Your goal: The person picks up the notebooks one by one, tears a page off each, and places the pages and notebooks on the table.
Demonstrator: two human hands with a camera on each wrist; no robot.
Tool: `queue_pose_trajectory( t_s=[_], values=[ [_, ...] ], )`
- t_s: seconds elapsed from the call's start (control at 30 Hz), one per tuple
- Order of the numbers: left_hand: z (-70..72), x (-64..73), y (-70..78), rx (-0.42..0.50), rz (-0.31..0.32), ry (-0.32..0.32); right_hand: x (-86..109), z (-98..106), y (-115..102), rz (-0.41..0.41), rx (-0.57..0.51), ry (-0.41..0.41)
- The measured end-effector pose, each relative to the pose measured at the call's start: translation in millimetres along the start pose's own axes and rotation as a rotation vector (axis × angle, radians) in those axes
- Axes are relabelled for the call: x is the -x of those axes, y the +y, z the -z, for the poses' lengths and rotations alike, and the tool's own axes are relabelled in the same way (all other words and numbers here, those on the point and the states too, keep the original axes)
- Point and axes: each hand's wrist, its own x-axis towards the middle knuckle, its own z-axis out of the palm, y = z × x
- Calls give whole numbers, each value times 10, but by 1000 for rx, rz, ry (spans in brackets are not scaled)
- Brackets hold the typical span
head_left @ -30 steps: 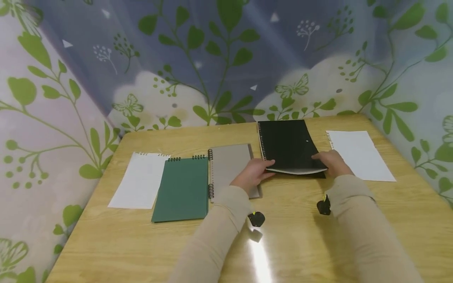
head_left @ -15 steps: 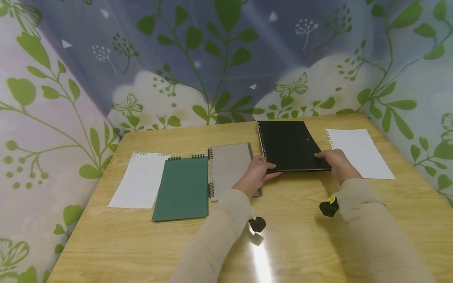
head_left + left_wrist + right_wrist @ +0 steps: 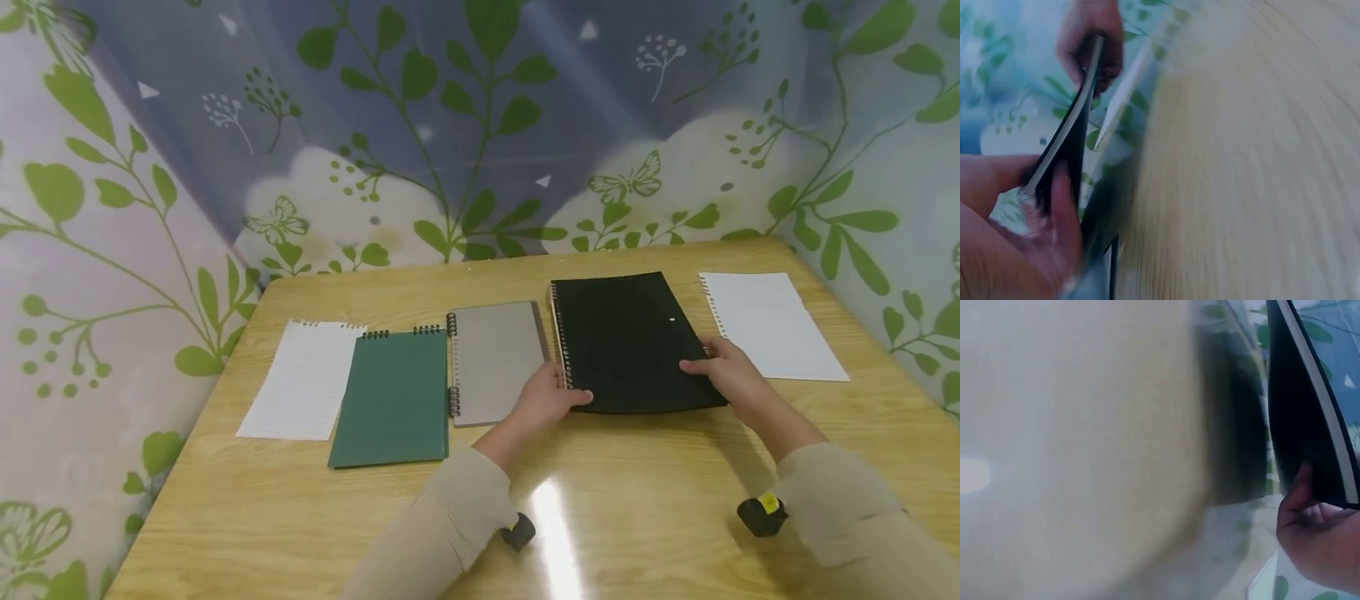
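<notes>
A black spiral notebook is held by both hands at its near corners, raised off the table in the wrist views. My left hand grips the near left corner, thumb on the cover and fingers beneath it; in the left wrist view the fingers show under the book. The near right edge is pinched by my right hand, thumb on top; in the right wrist view a finger presses the underside. The notebook's rings run down its left side. Its pale page edges show between the black covers.
Left of the black notebook lie a grey spiral notebook, a green top-bound notebook and a torn-out lined sheet. Another loose sheet lies at the right. All rest on a wooden table before a leaf-patterned curtain.
The black notebook's cover has come down flat over its pages. Both hands have lifted the book and drawn it nearer; the right hand has also shifted rightward.
</notes>
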Motion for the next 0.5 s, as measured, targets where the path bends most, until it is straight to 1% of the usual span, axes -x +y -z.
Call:
queue_pose_trajectory(
  t_s=[0.07, 0.1, 0.2, 0.33, 0.43, 0.5],
  values=[
    [8, 68, -42, -268, -33, 29, 27, -49, 61, 45, 25, 25],
    [8, 92, -54, -376, -46, 46, 33, -68, 85, 60, 34, 35],
    [-19, 128, -78, -568, -65, 76, 27, -117, 139, 82, 50, 63],
    [-79, 130, -92, -797, -57, 108, -19, -157, 186, 75, 105, 81],
    [-118, 119, -78, -961, -94, 109, -61, -160, 200, 60, 170, 98],
    [-135, 104, -72, -1066, -140, 127, -93, -164, 190, 49, 222, 119]
  ],
)
